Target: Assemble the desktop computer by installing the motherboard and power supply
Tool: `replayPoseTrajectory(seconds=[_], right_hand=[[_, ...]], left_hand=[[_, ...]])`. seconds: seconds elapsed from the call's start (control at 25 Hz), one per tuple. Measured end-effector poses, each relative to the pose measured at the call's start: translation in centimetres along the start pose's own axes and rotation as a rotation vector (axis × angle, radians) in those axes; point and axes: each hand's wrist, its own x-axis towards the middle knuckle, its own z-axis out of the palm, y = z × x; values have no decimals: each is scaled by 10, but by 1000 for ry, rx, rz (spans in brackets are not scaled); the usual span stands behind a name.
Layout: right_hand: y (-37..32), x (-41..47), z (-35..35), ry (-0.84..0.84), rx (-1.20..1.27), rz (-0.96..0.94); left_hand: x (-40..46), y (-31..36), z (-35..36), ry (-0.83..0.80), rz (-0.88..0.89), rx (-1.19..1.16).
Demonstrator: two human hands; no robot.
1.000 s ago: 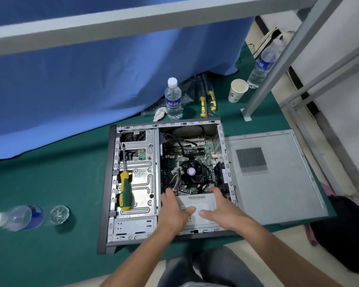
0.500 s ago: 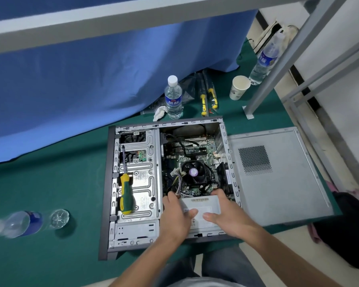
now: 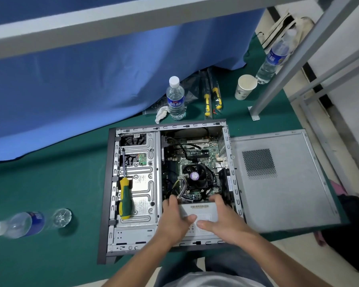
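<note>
An open computer case point(image 3: 110, 183) lies on its side on the green table. Inside it sits the green motherboard point(image 3: 195, 154) with a black CPU fan point(image 3: 195, 176). The grey power supply point(image 3: 199, 212) rests in the case's near corner, a barcode label on top and a wire bundle point(image 3: 181, 187) running from it to the board. My left hand point(image 3: 174, 218) grips its left side, fingers over the far edge. My right hand point(image 3: 222, 220) grips its right side, thumb on top.
A green-and-yellow screwdriver point(image 3: 124, 199) lies on the drive cage. The grey side panel point(image 3: 282, 179) lies right of the case. Water bottles point(image 3: 175, 99), a paper cup point(image 3: 245, 87), yellow-handled tools point(image 3: 211, 100) and a metal frame post point(image 3: 278, 79) stand behind. A bottle point(image 3: 19, 224) lies at left.
Both hands stay on the power supply; the view has shifted slightly, and the unit seems to sit a little deeper in the near corner.
</note>
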Motion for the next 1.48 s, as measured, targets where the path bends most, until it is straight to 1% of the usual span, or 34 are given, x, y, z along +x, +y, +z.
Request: replayPoseTrajectory(seconds=[0.16,0.32,0.52,0.84,1.0,1.12,1.24,1.48], right_hand=[[1,-1,4,46,-16,3],[-4,5,-1,34,-40,-15],[-6,4,-2,21,-43,-31],[1,1,0,17,-47,-50],[2,0,-1,4,-13,-64],[5,-5,4,30,3,-74],[8,-11,12,26,-9,-75],[6,-11,10,27,-36,-85]], left_hand=[[1,1,1,-16,-2,5],[2,4,-5,17,21,57],[6,9,-13,-14,31,84],[1,-1,-2,-21,58,30],[2,-1,-5,-74,48,23],[-1,-5,-3,-91,82,27],[-12,-14,4,-74,133,-1],[-12,-13,5,-58,131,21]])
